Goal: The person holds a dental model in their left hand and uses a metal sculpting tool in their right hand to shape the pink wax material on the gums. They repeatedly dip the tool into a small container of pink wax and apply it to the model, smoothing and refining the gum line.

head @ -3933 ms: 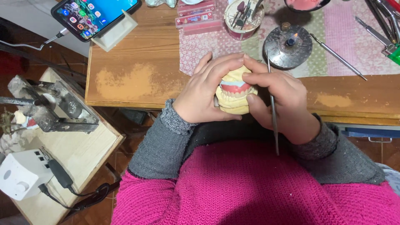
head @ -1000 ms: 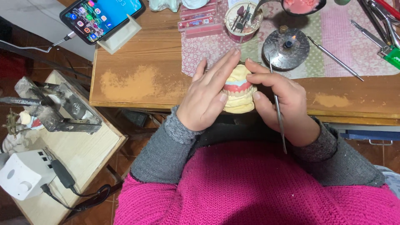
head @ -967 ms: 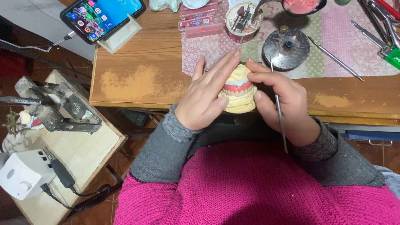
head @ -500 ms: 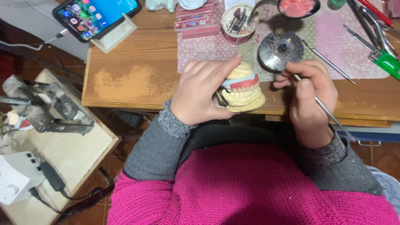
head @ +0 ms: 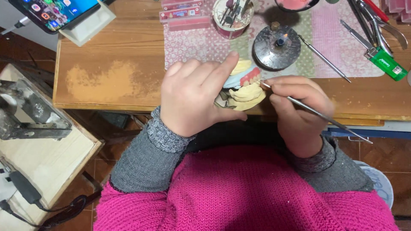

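I see my right hand (head: pixel 299 111) has swung out, fingers pinching the pick (head: pixel 317 112), tip at the teeth. My left hand (head: pixel 192 100) keeps gripping the cast (head: pixel 246 92)

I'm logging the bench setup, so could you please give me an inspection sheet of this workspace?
Surface: wooden table with a worn pale patch; a pink patterned mat covers its far part.
Job's things: yellow dental cast with pink gums; thin metal instrument, tip at the teeth.
Clutter: round metal burner, tool cup, green lighter, pliers, second probe, phone on a stand.
Grippers: left hand grips the cast; right hand holds the instrument like a pen.
Cables: black cord with adapter on the low side bench.
Surroundings: metal machine on the side bench; tiled floor.
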